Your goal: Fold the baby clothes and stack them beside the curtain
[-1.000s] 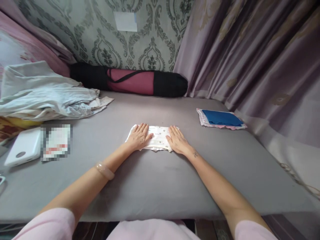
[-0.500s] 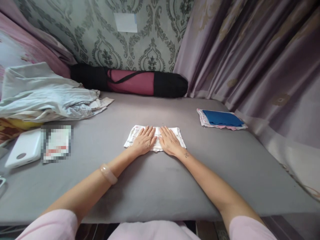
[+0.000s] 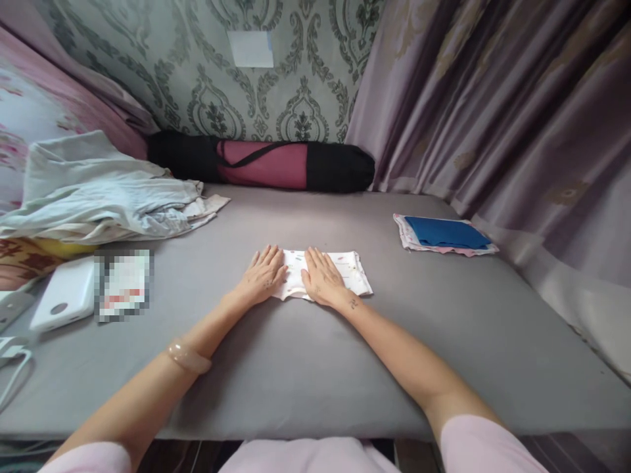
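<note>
A small white printed cloth [image 3: 355, 276], folded into a flat rectangle, lies on the grey bed-like surface [image 3: 305, 368] in front of me. My left hand [image 3: 263, 276] rests flat over its left end, fingers stretched out, covering that edge. Flat on the middle of the cloth is my right hand [image 3: 323, 277], its fingers extended and pointing away from me. Neither hand grips anything. Between the two hands a strip of the cloth with small coloured prints shows.
Folded cloths with a blue one [image 3: 446, 233] on top lie at the right. A heap of pale clothes [image 3: 113, 197] sits at the left, near a white device [image 3: 66, 292], a blurred packet [image 3: 125, 286] and a white cable [image 3: 17, 374]. A long black-and-pink bag [image 3: 263, 164] lies along the wall.
Both hands first slid inward from the cloth's ends to its middle. Since then my left hand has moved out to the left end, and my right hand has shifted slightly left.
</note>
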`<state>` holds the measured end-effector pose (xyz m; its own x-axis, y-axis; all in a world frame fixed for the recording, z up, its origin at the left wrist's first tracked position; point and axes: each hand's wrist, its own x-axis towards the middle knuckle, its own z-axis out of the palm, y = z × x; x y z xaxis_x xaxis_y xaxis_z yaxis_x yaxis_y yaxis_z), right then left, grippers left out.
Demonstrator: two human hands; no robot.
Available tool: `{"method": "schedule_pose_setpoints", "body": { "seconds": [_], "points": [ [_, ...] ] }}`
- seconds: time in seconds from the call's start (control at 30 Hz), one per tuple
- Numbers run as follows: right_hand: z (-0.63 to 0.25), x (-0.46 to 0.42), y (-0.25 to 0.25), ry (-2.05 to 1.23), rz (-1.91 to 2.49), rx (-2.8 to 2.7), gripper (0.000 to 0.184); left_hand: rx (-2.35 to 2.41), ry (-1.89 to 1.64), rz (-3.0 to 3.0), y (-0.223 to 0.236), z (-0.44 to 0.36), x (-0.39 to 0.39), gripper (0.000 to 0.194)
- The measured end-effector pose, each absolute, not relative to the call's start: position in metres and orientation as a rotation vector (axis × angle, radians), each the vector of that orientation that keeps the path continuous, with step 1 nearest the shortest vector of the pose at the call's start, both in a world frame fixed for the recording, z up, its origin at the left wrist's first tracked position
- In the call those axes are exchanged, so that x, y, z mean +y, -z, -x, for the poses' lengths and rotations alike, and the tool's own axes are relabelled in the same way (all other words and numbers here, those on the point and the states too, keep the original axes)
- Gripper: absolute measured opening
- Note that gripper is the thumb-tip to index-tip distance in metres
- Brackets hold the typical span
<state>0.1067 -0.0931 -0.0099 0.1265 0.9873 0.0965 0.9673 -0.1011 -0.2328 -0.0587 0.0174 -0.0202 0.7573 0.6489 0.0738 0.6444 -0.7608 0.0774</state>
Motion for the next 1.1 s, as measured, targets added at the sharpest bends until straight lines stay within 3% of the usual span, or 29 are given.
{"method": "schedule_pose_setpoints", "body": {
  "seconds": [0.47,0.6,0.8,1.1],
  "points": [
    [-0.087,-0.074,0.006,-0.145,2.129,-1.987,0.059,1.141,-0.112,-2.737,0.025,0.079,0.013,0.062],
    [-0.083,-0.065,-0.001,-0.229,2.157,-1.989,0.061,1.129,-0.206,-2.645,0.025,0.081,0.012,0.060],
    [-0.060,-0.055,0.010,-0.107,2.047,-2.006,0.060,1.145,-0.586,-2.279,0.028,0.087,0.018,0.062],
    [-0.049,-0.045,-0.002,-0.302,2.098,-1.996,0.061,1.172,-0.677,-2.056,0.018,0.087,0.014,0.061]
  ]
}}
